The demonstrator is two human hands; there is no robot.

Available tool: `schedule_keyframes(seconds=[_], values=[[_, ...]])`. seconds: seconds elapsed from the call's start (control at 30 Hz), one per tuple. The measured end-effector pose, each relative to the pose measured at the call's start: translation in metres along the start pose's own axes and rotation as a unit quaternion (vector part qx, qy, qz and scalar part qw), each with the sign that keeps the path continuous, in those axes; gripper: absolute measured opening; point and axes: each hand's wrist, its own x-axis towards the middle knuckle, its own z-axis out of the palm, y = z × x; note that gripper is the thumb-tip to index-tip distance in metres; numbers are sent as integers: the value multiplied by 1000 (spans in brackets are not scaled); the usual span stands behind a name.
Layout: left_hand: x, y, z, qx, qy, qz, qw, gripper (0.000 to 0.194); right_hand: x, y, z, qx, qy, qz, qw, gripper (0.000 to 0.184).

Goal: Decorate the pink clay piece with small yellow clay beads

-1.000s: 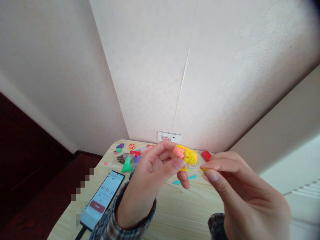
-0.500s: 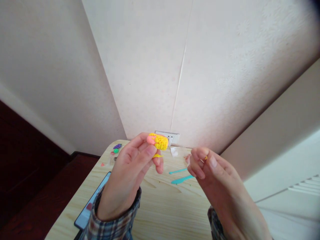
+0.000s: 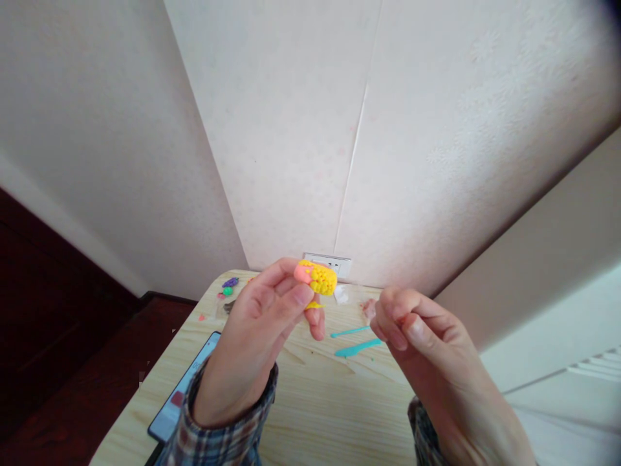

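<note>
Fingers of the left hand [image 3: 252, 336] clamp a yellow clay piece [image 3: 317, 278] above the counter [image 3: 330, 401]. Right hand [image 3: 427, 349] pinches its fingertips together beside it; whether they hold anything, I cannot tell.

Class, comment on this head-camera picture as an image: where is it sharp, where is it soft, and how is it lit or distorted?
Head view: soft, even light, no hard shadows or glare; the left hand and the yellow clay piece are fairly sharp, the right hand slightly softer; wall lines splay outward from wide-angle distortion; the phone screen is unreadable; a dark smudge fills the upper right corner.
</note>
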Motion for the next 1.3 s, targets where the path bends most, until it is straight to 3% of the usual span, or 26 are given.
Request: schedule_keyframes(seconds=[0.43, 0.8, 1.0, 1.3], values=[[0, 0, 1, 16, -2, -25, 1000, 29, -1, -2, 1, 40, -38, 0, 998, 31], [-1, 1, 1, 41, -4, -17, 999, 25, -3, -4, 4, 14, -26, 20, 999, 30], [-1, 1, 2, 28, -9, -15, 999, 25, -2, -3, 3, 82, -36, 29, 996, 29], [-3, 0, 1, 18, -10, -12, 1000, 24, -6, -6, 5, 198, -104, 54, 973, 26]])
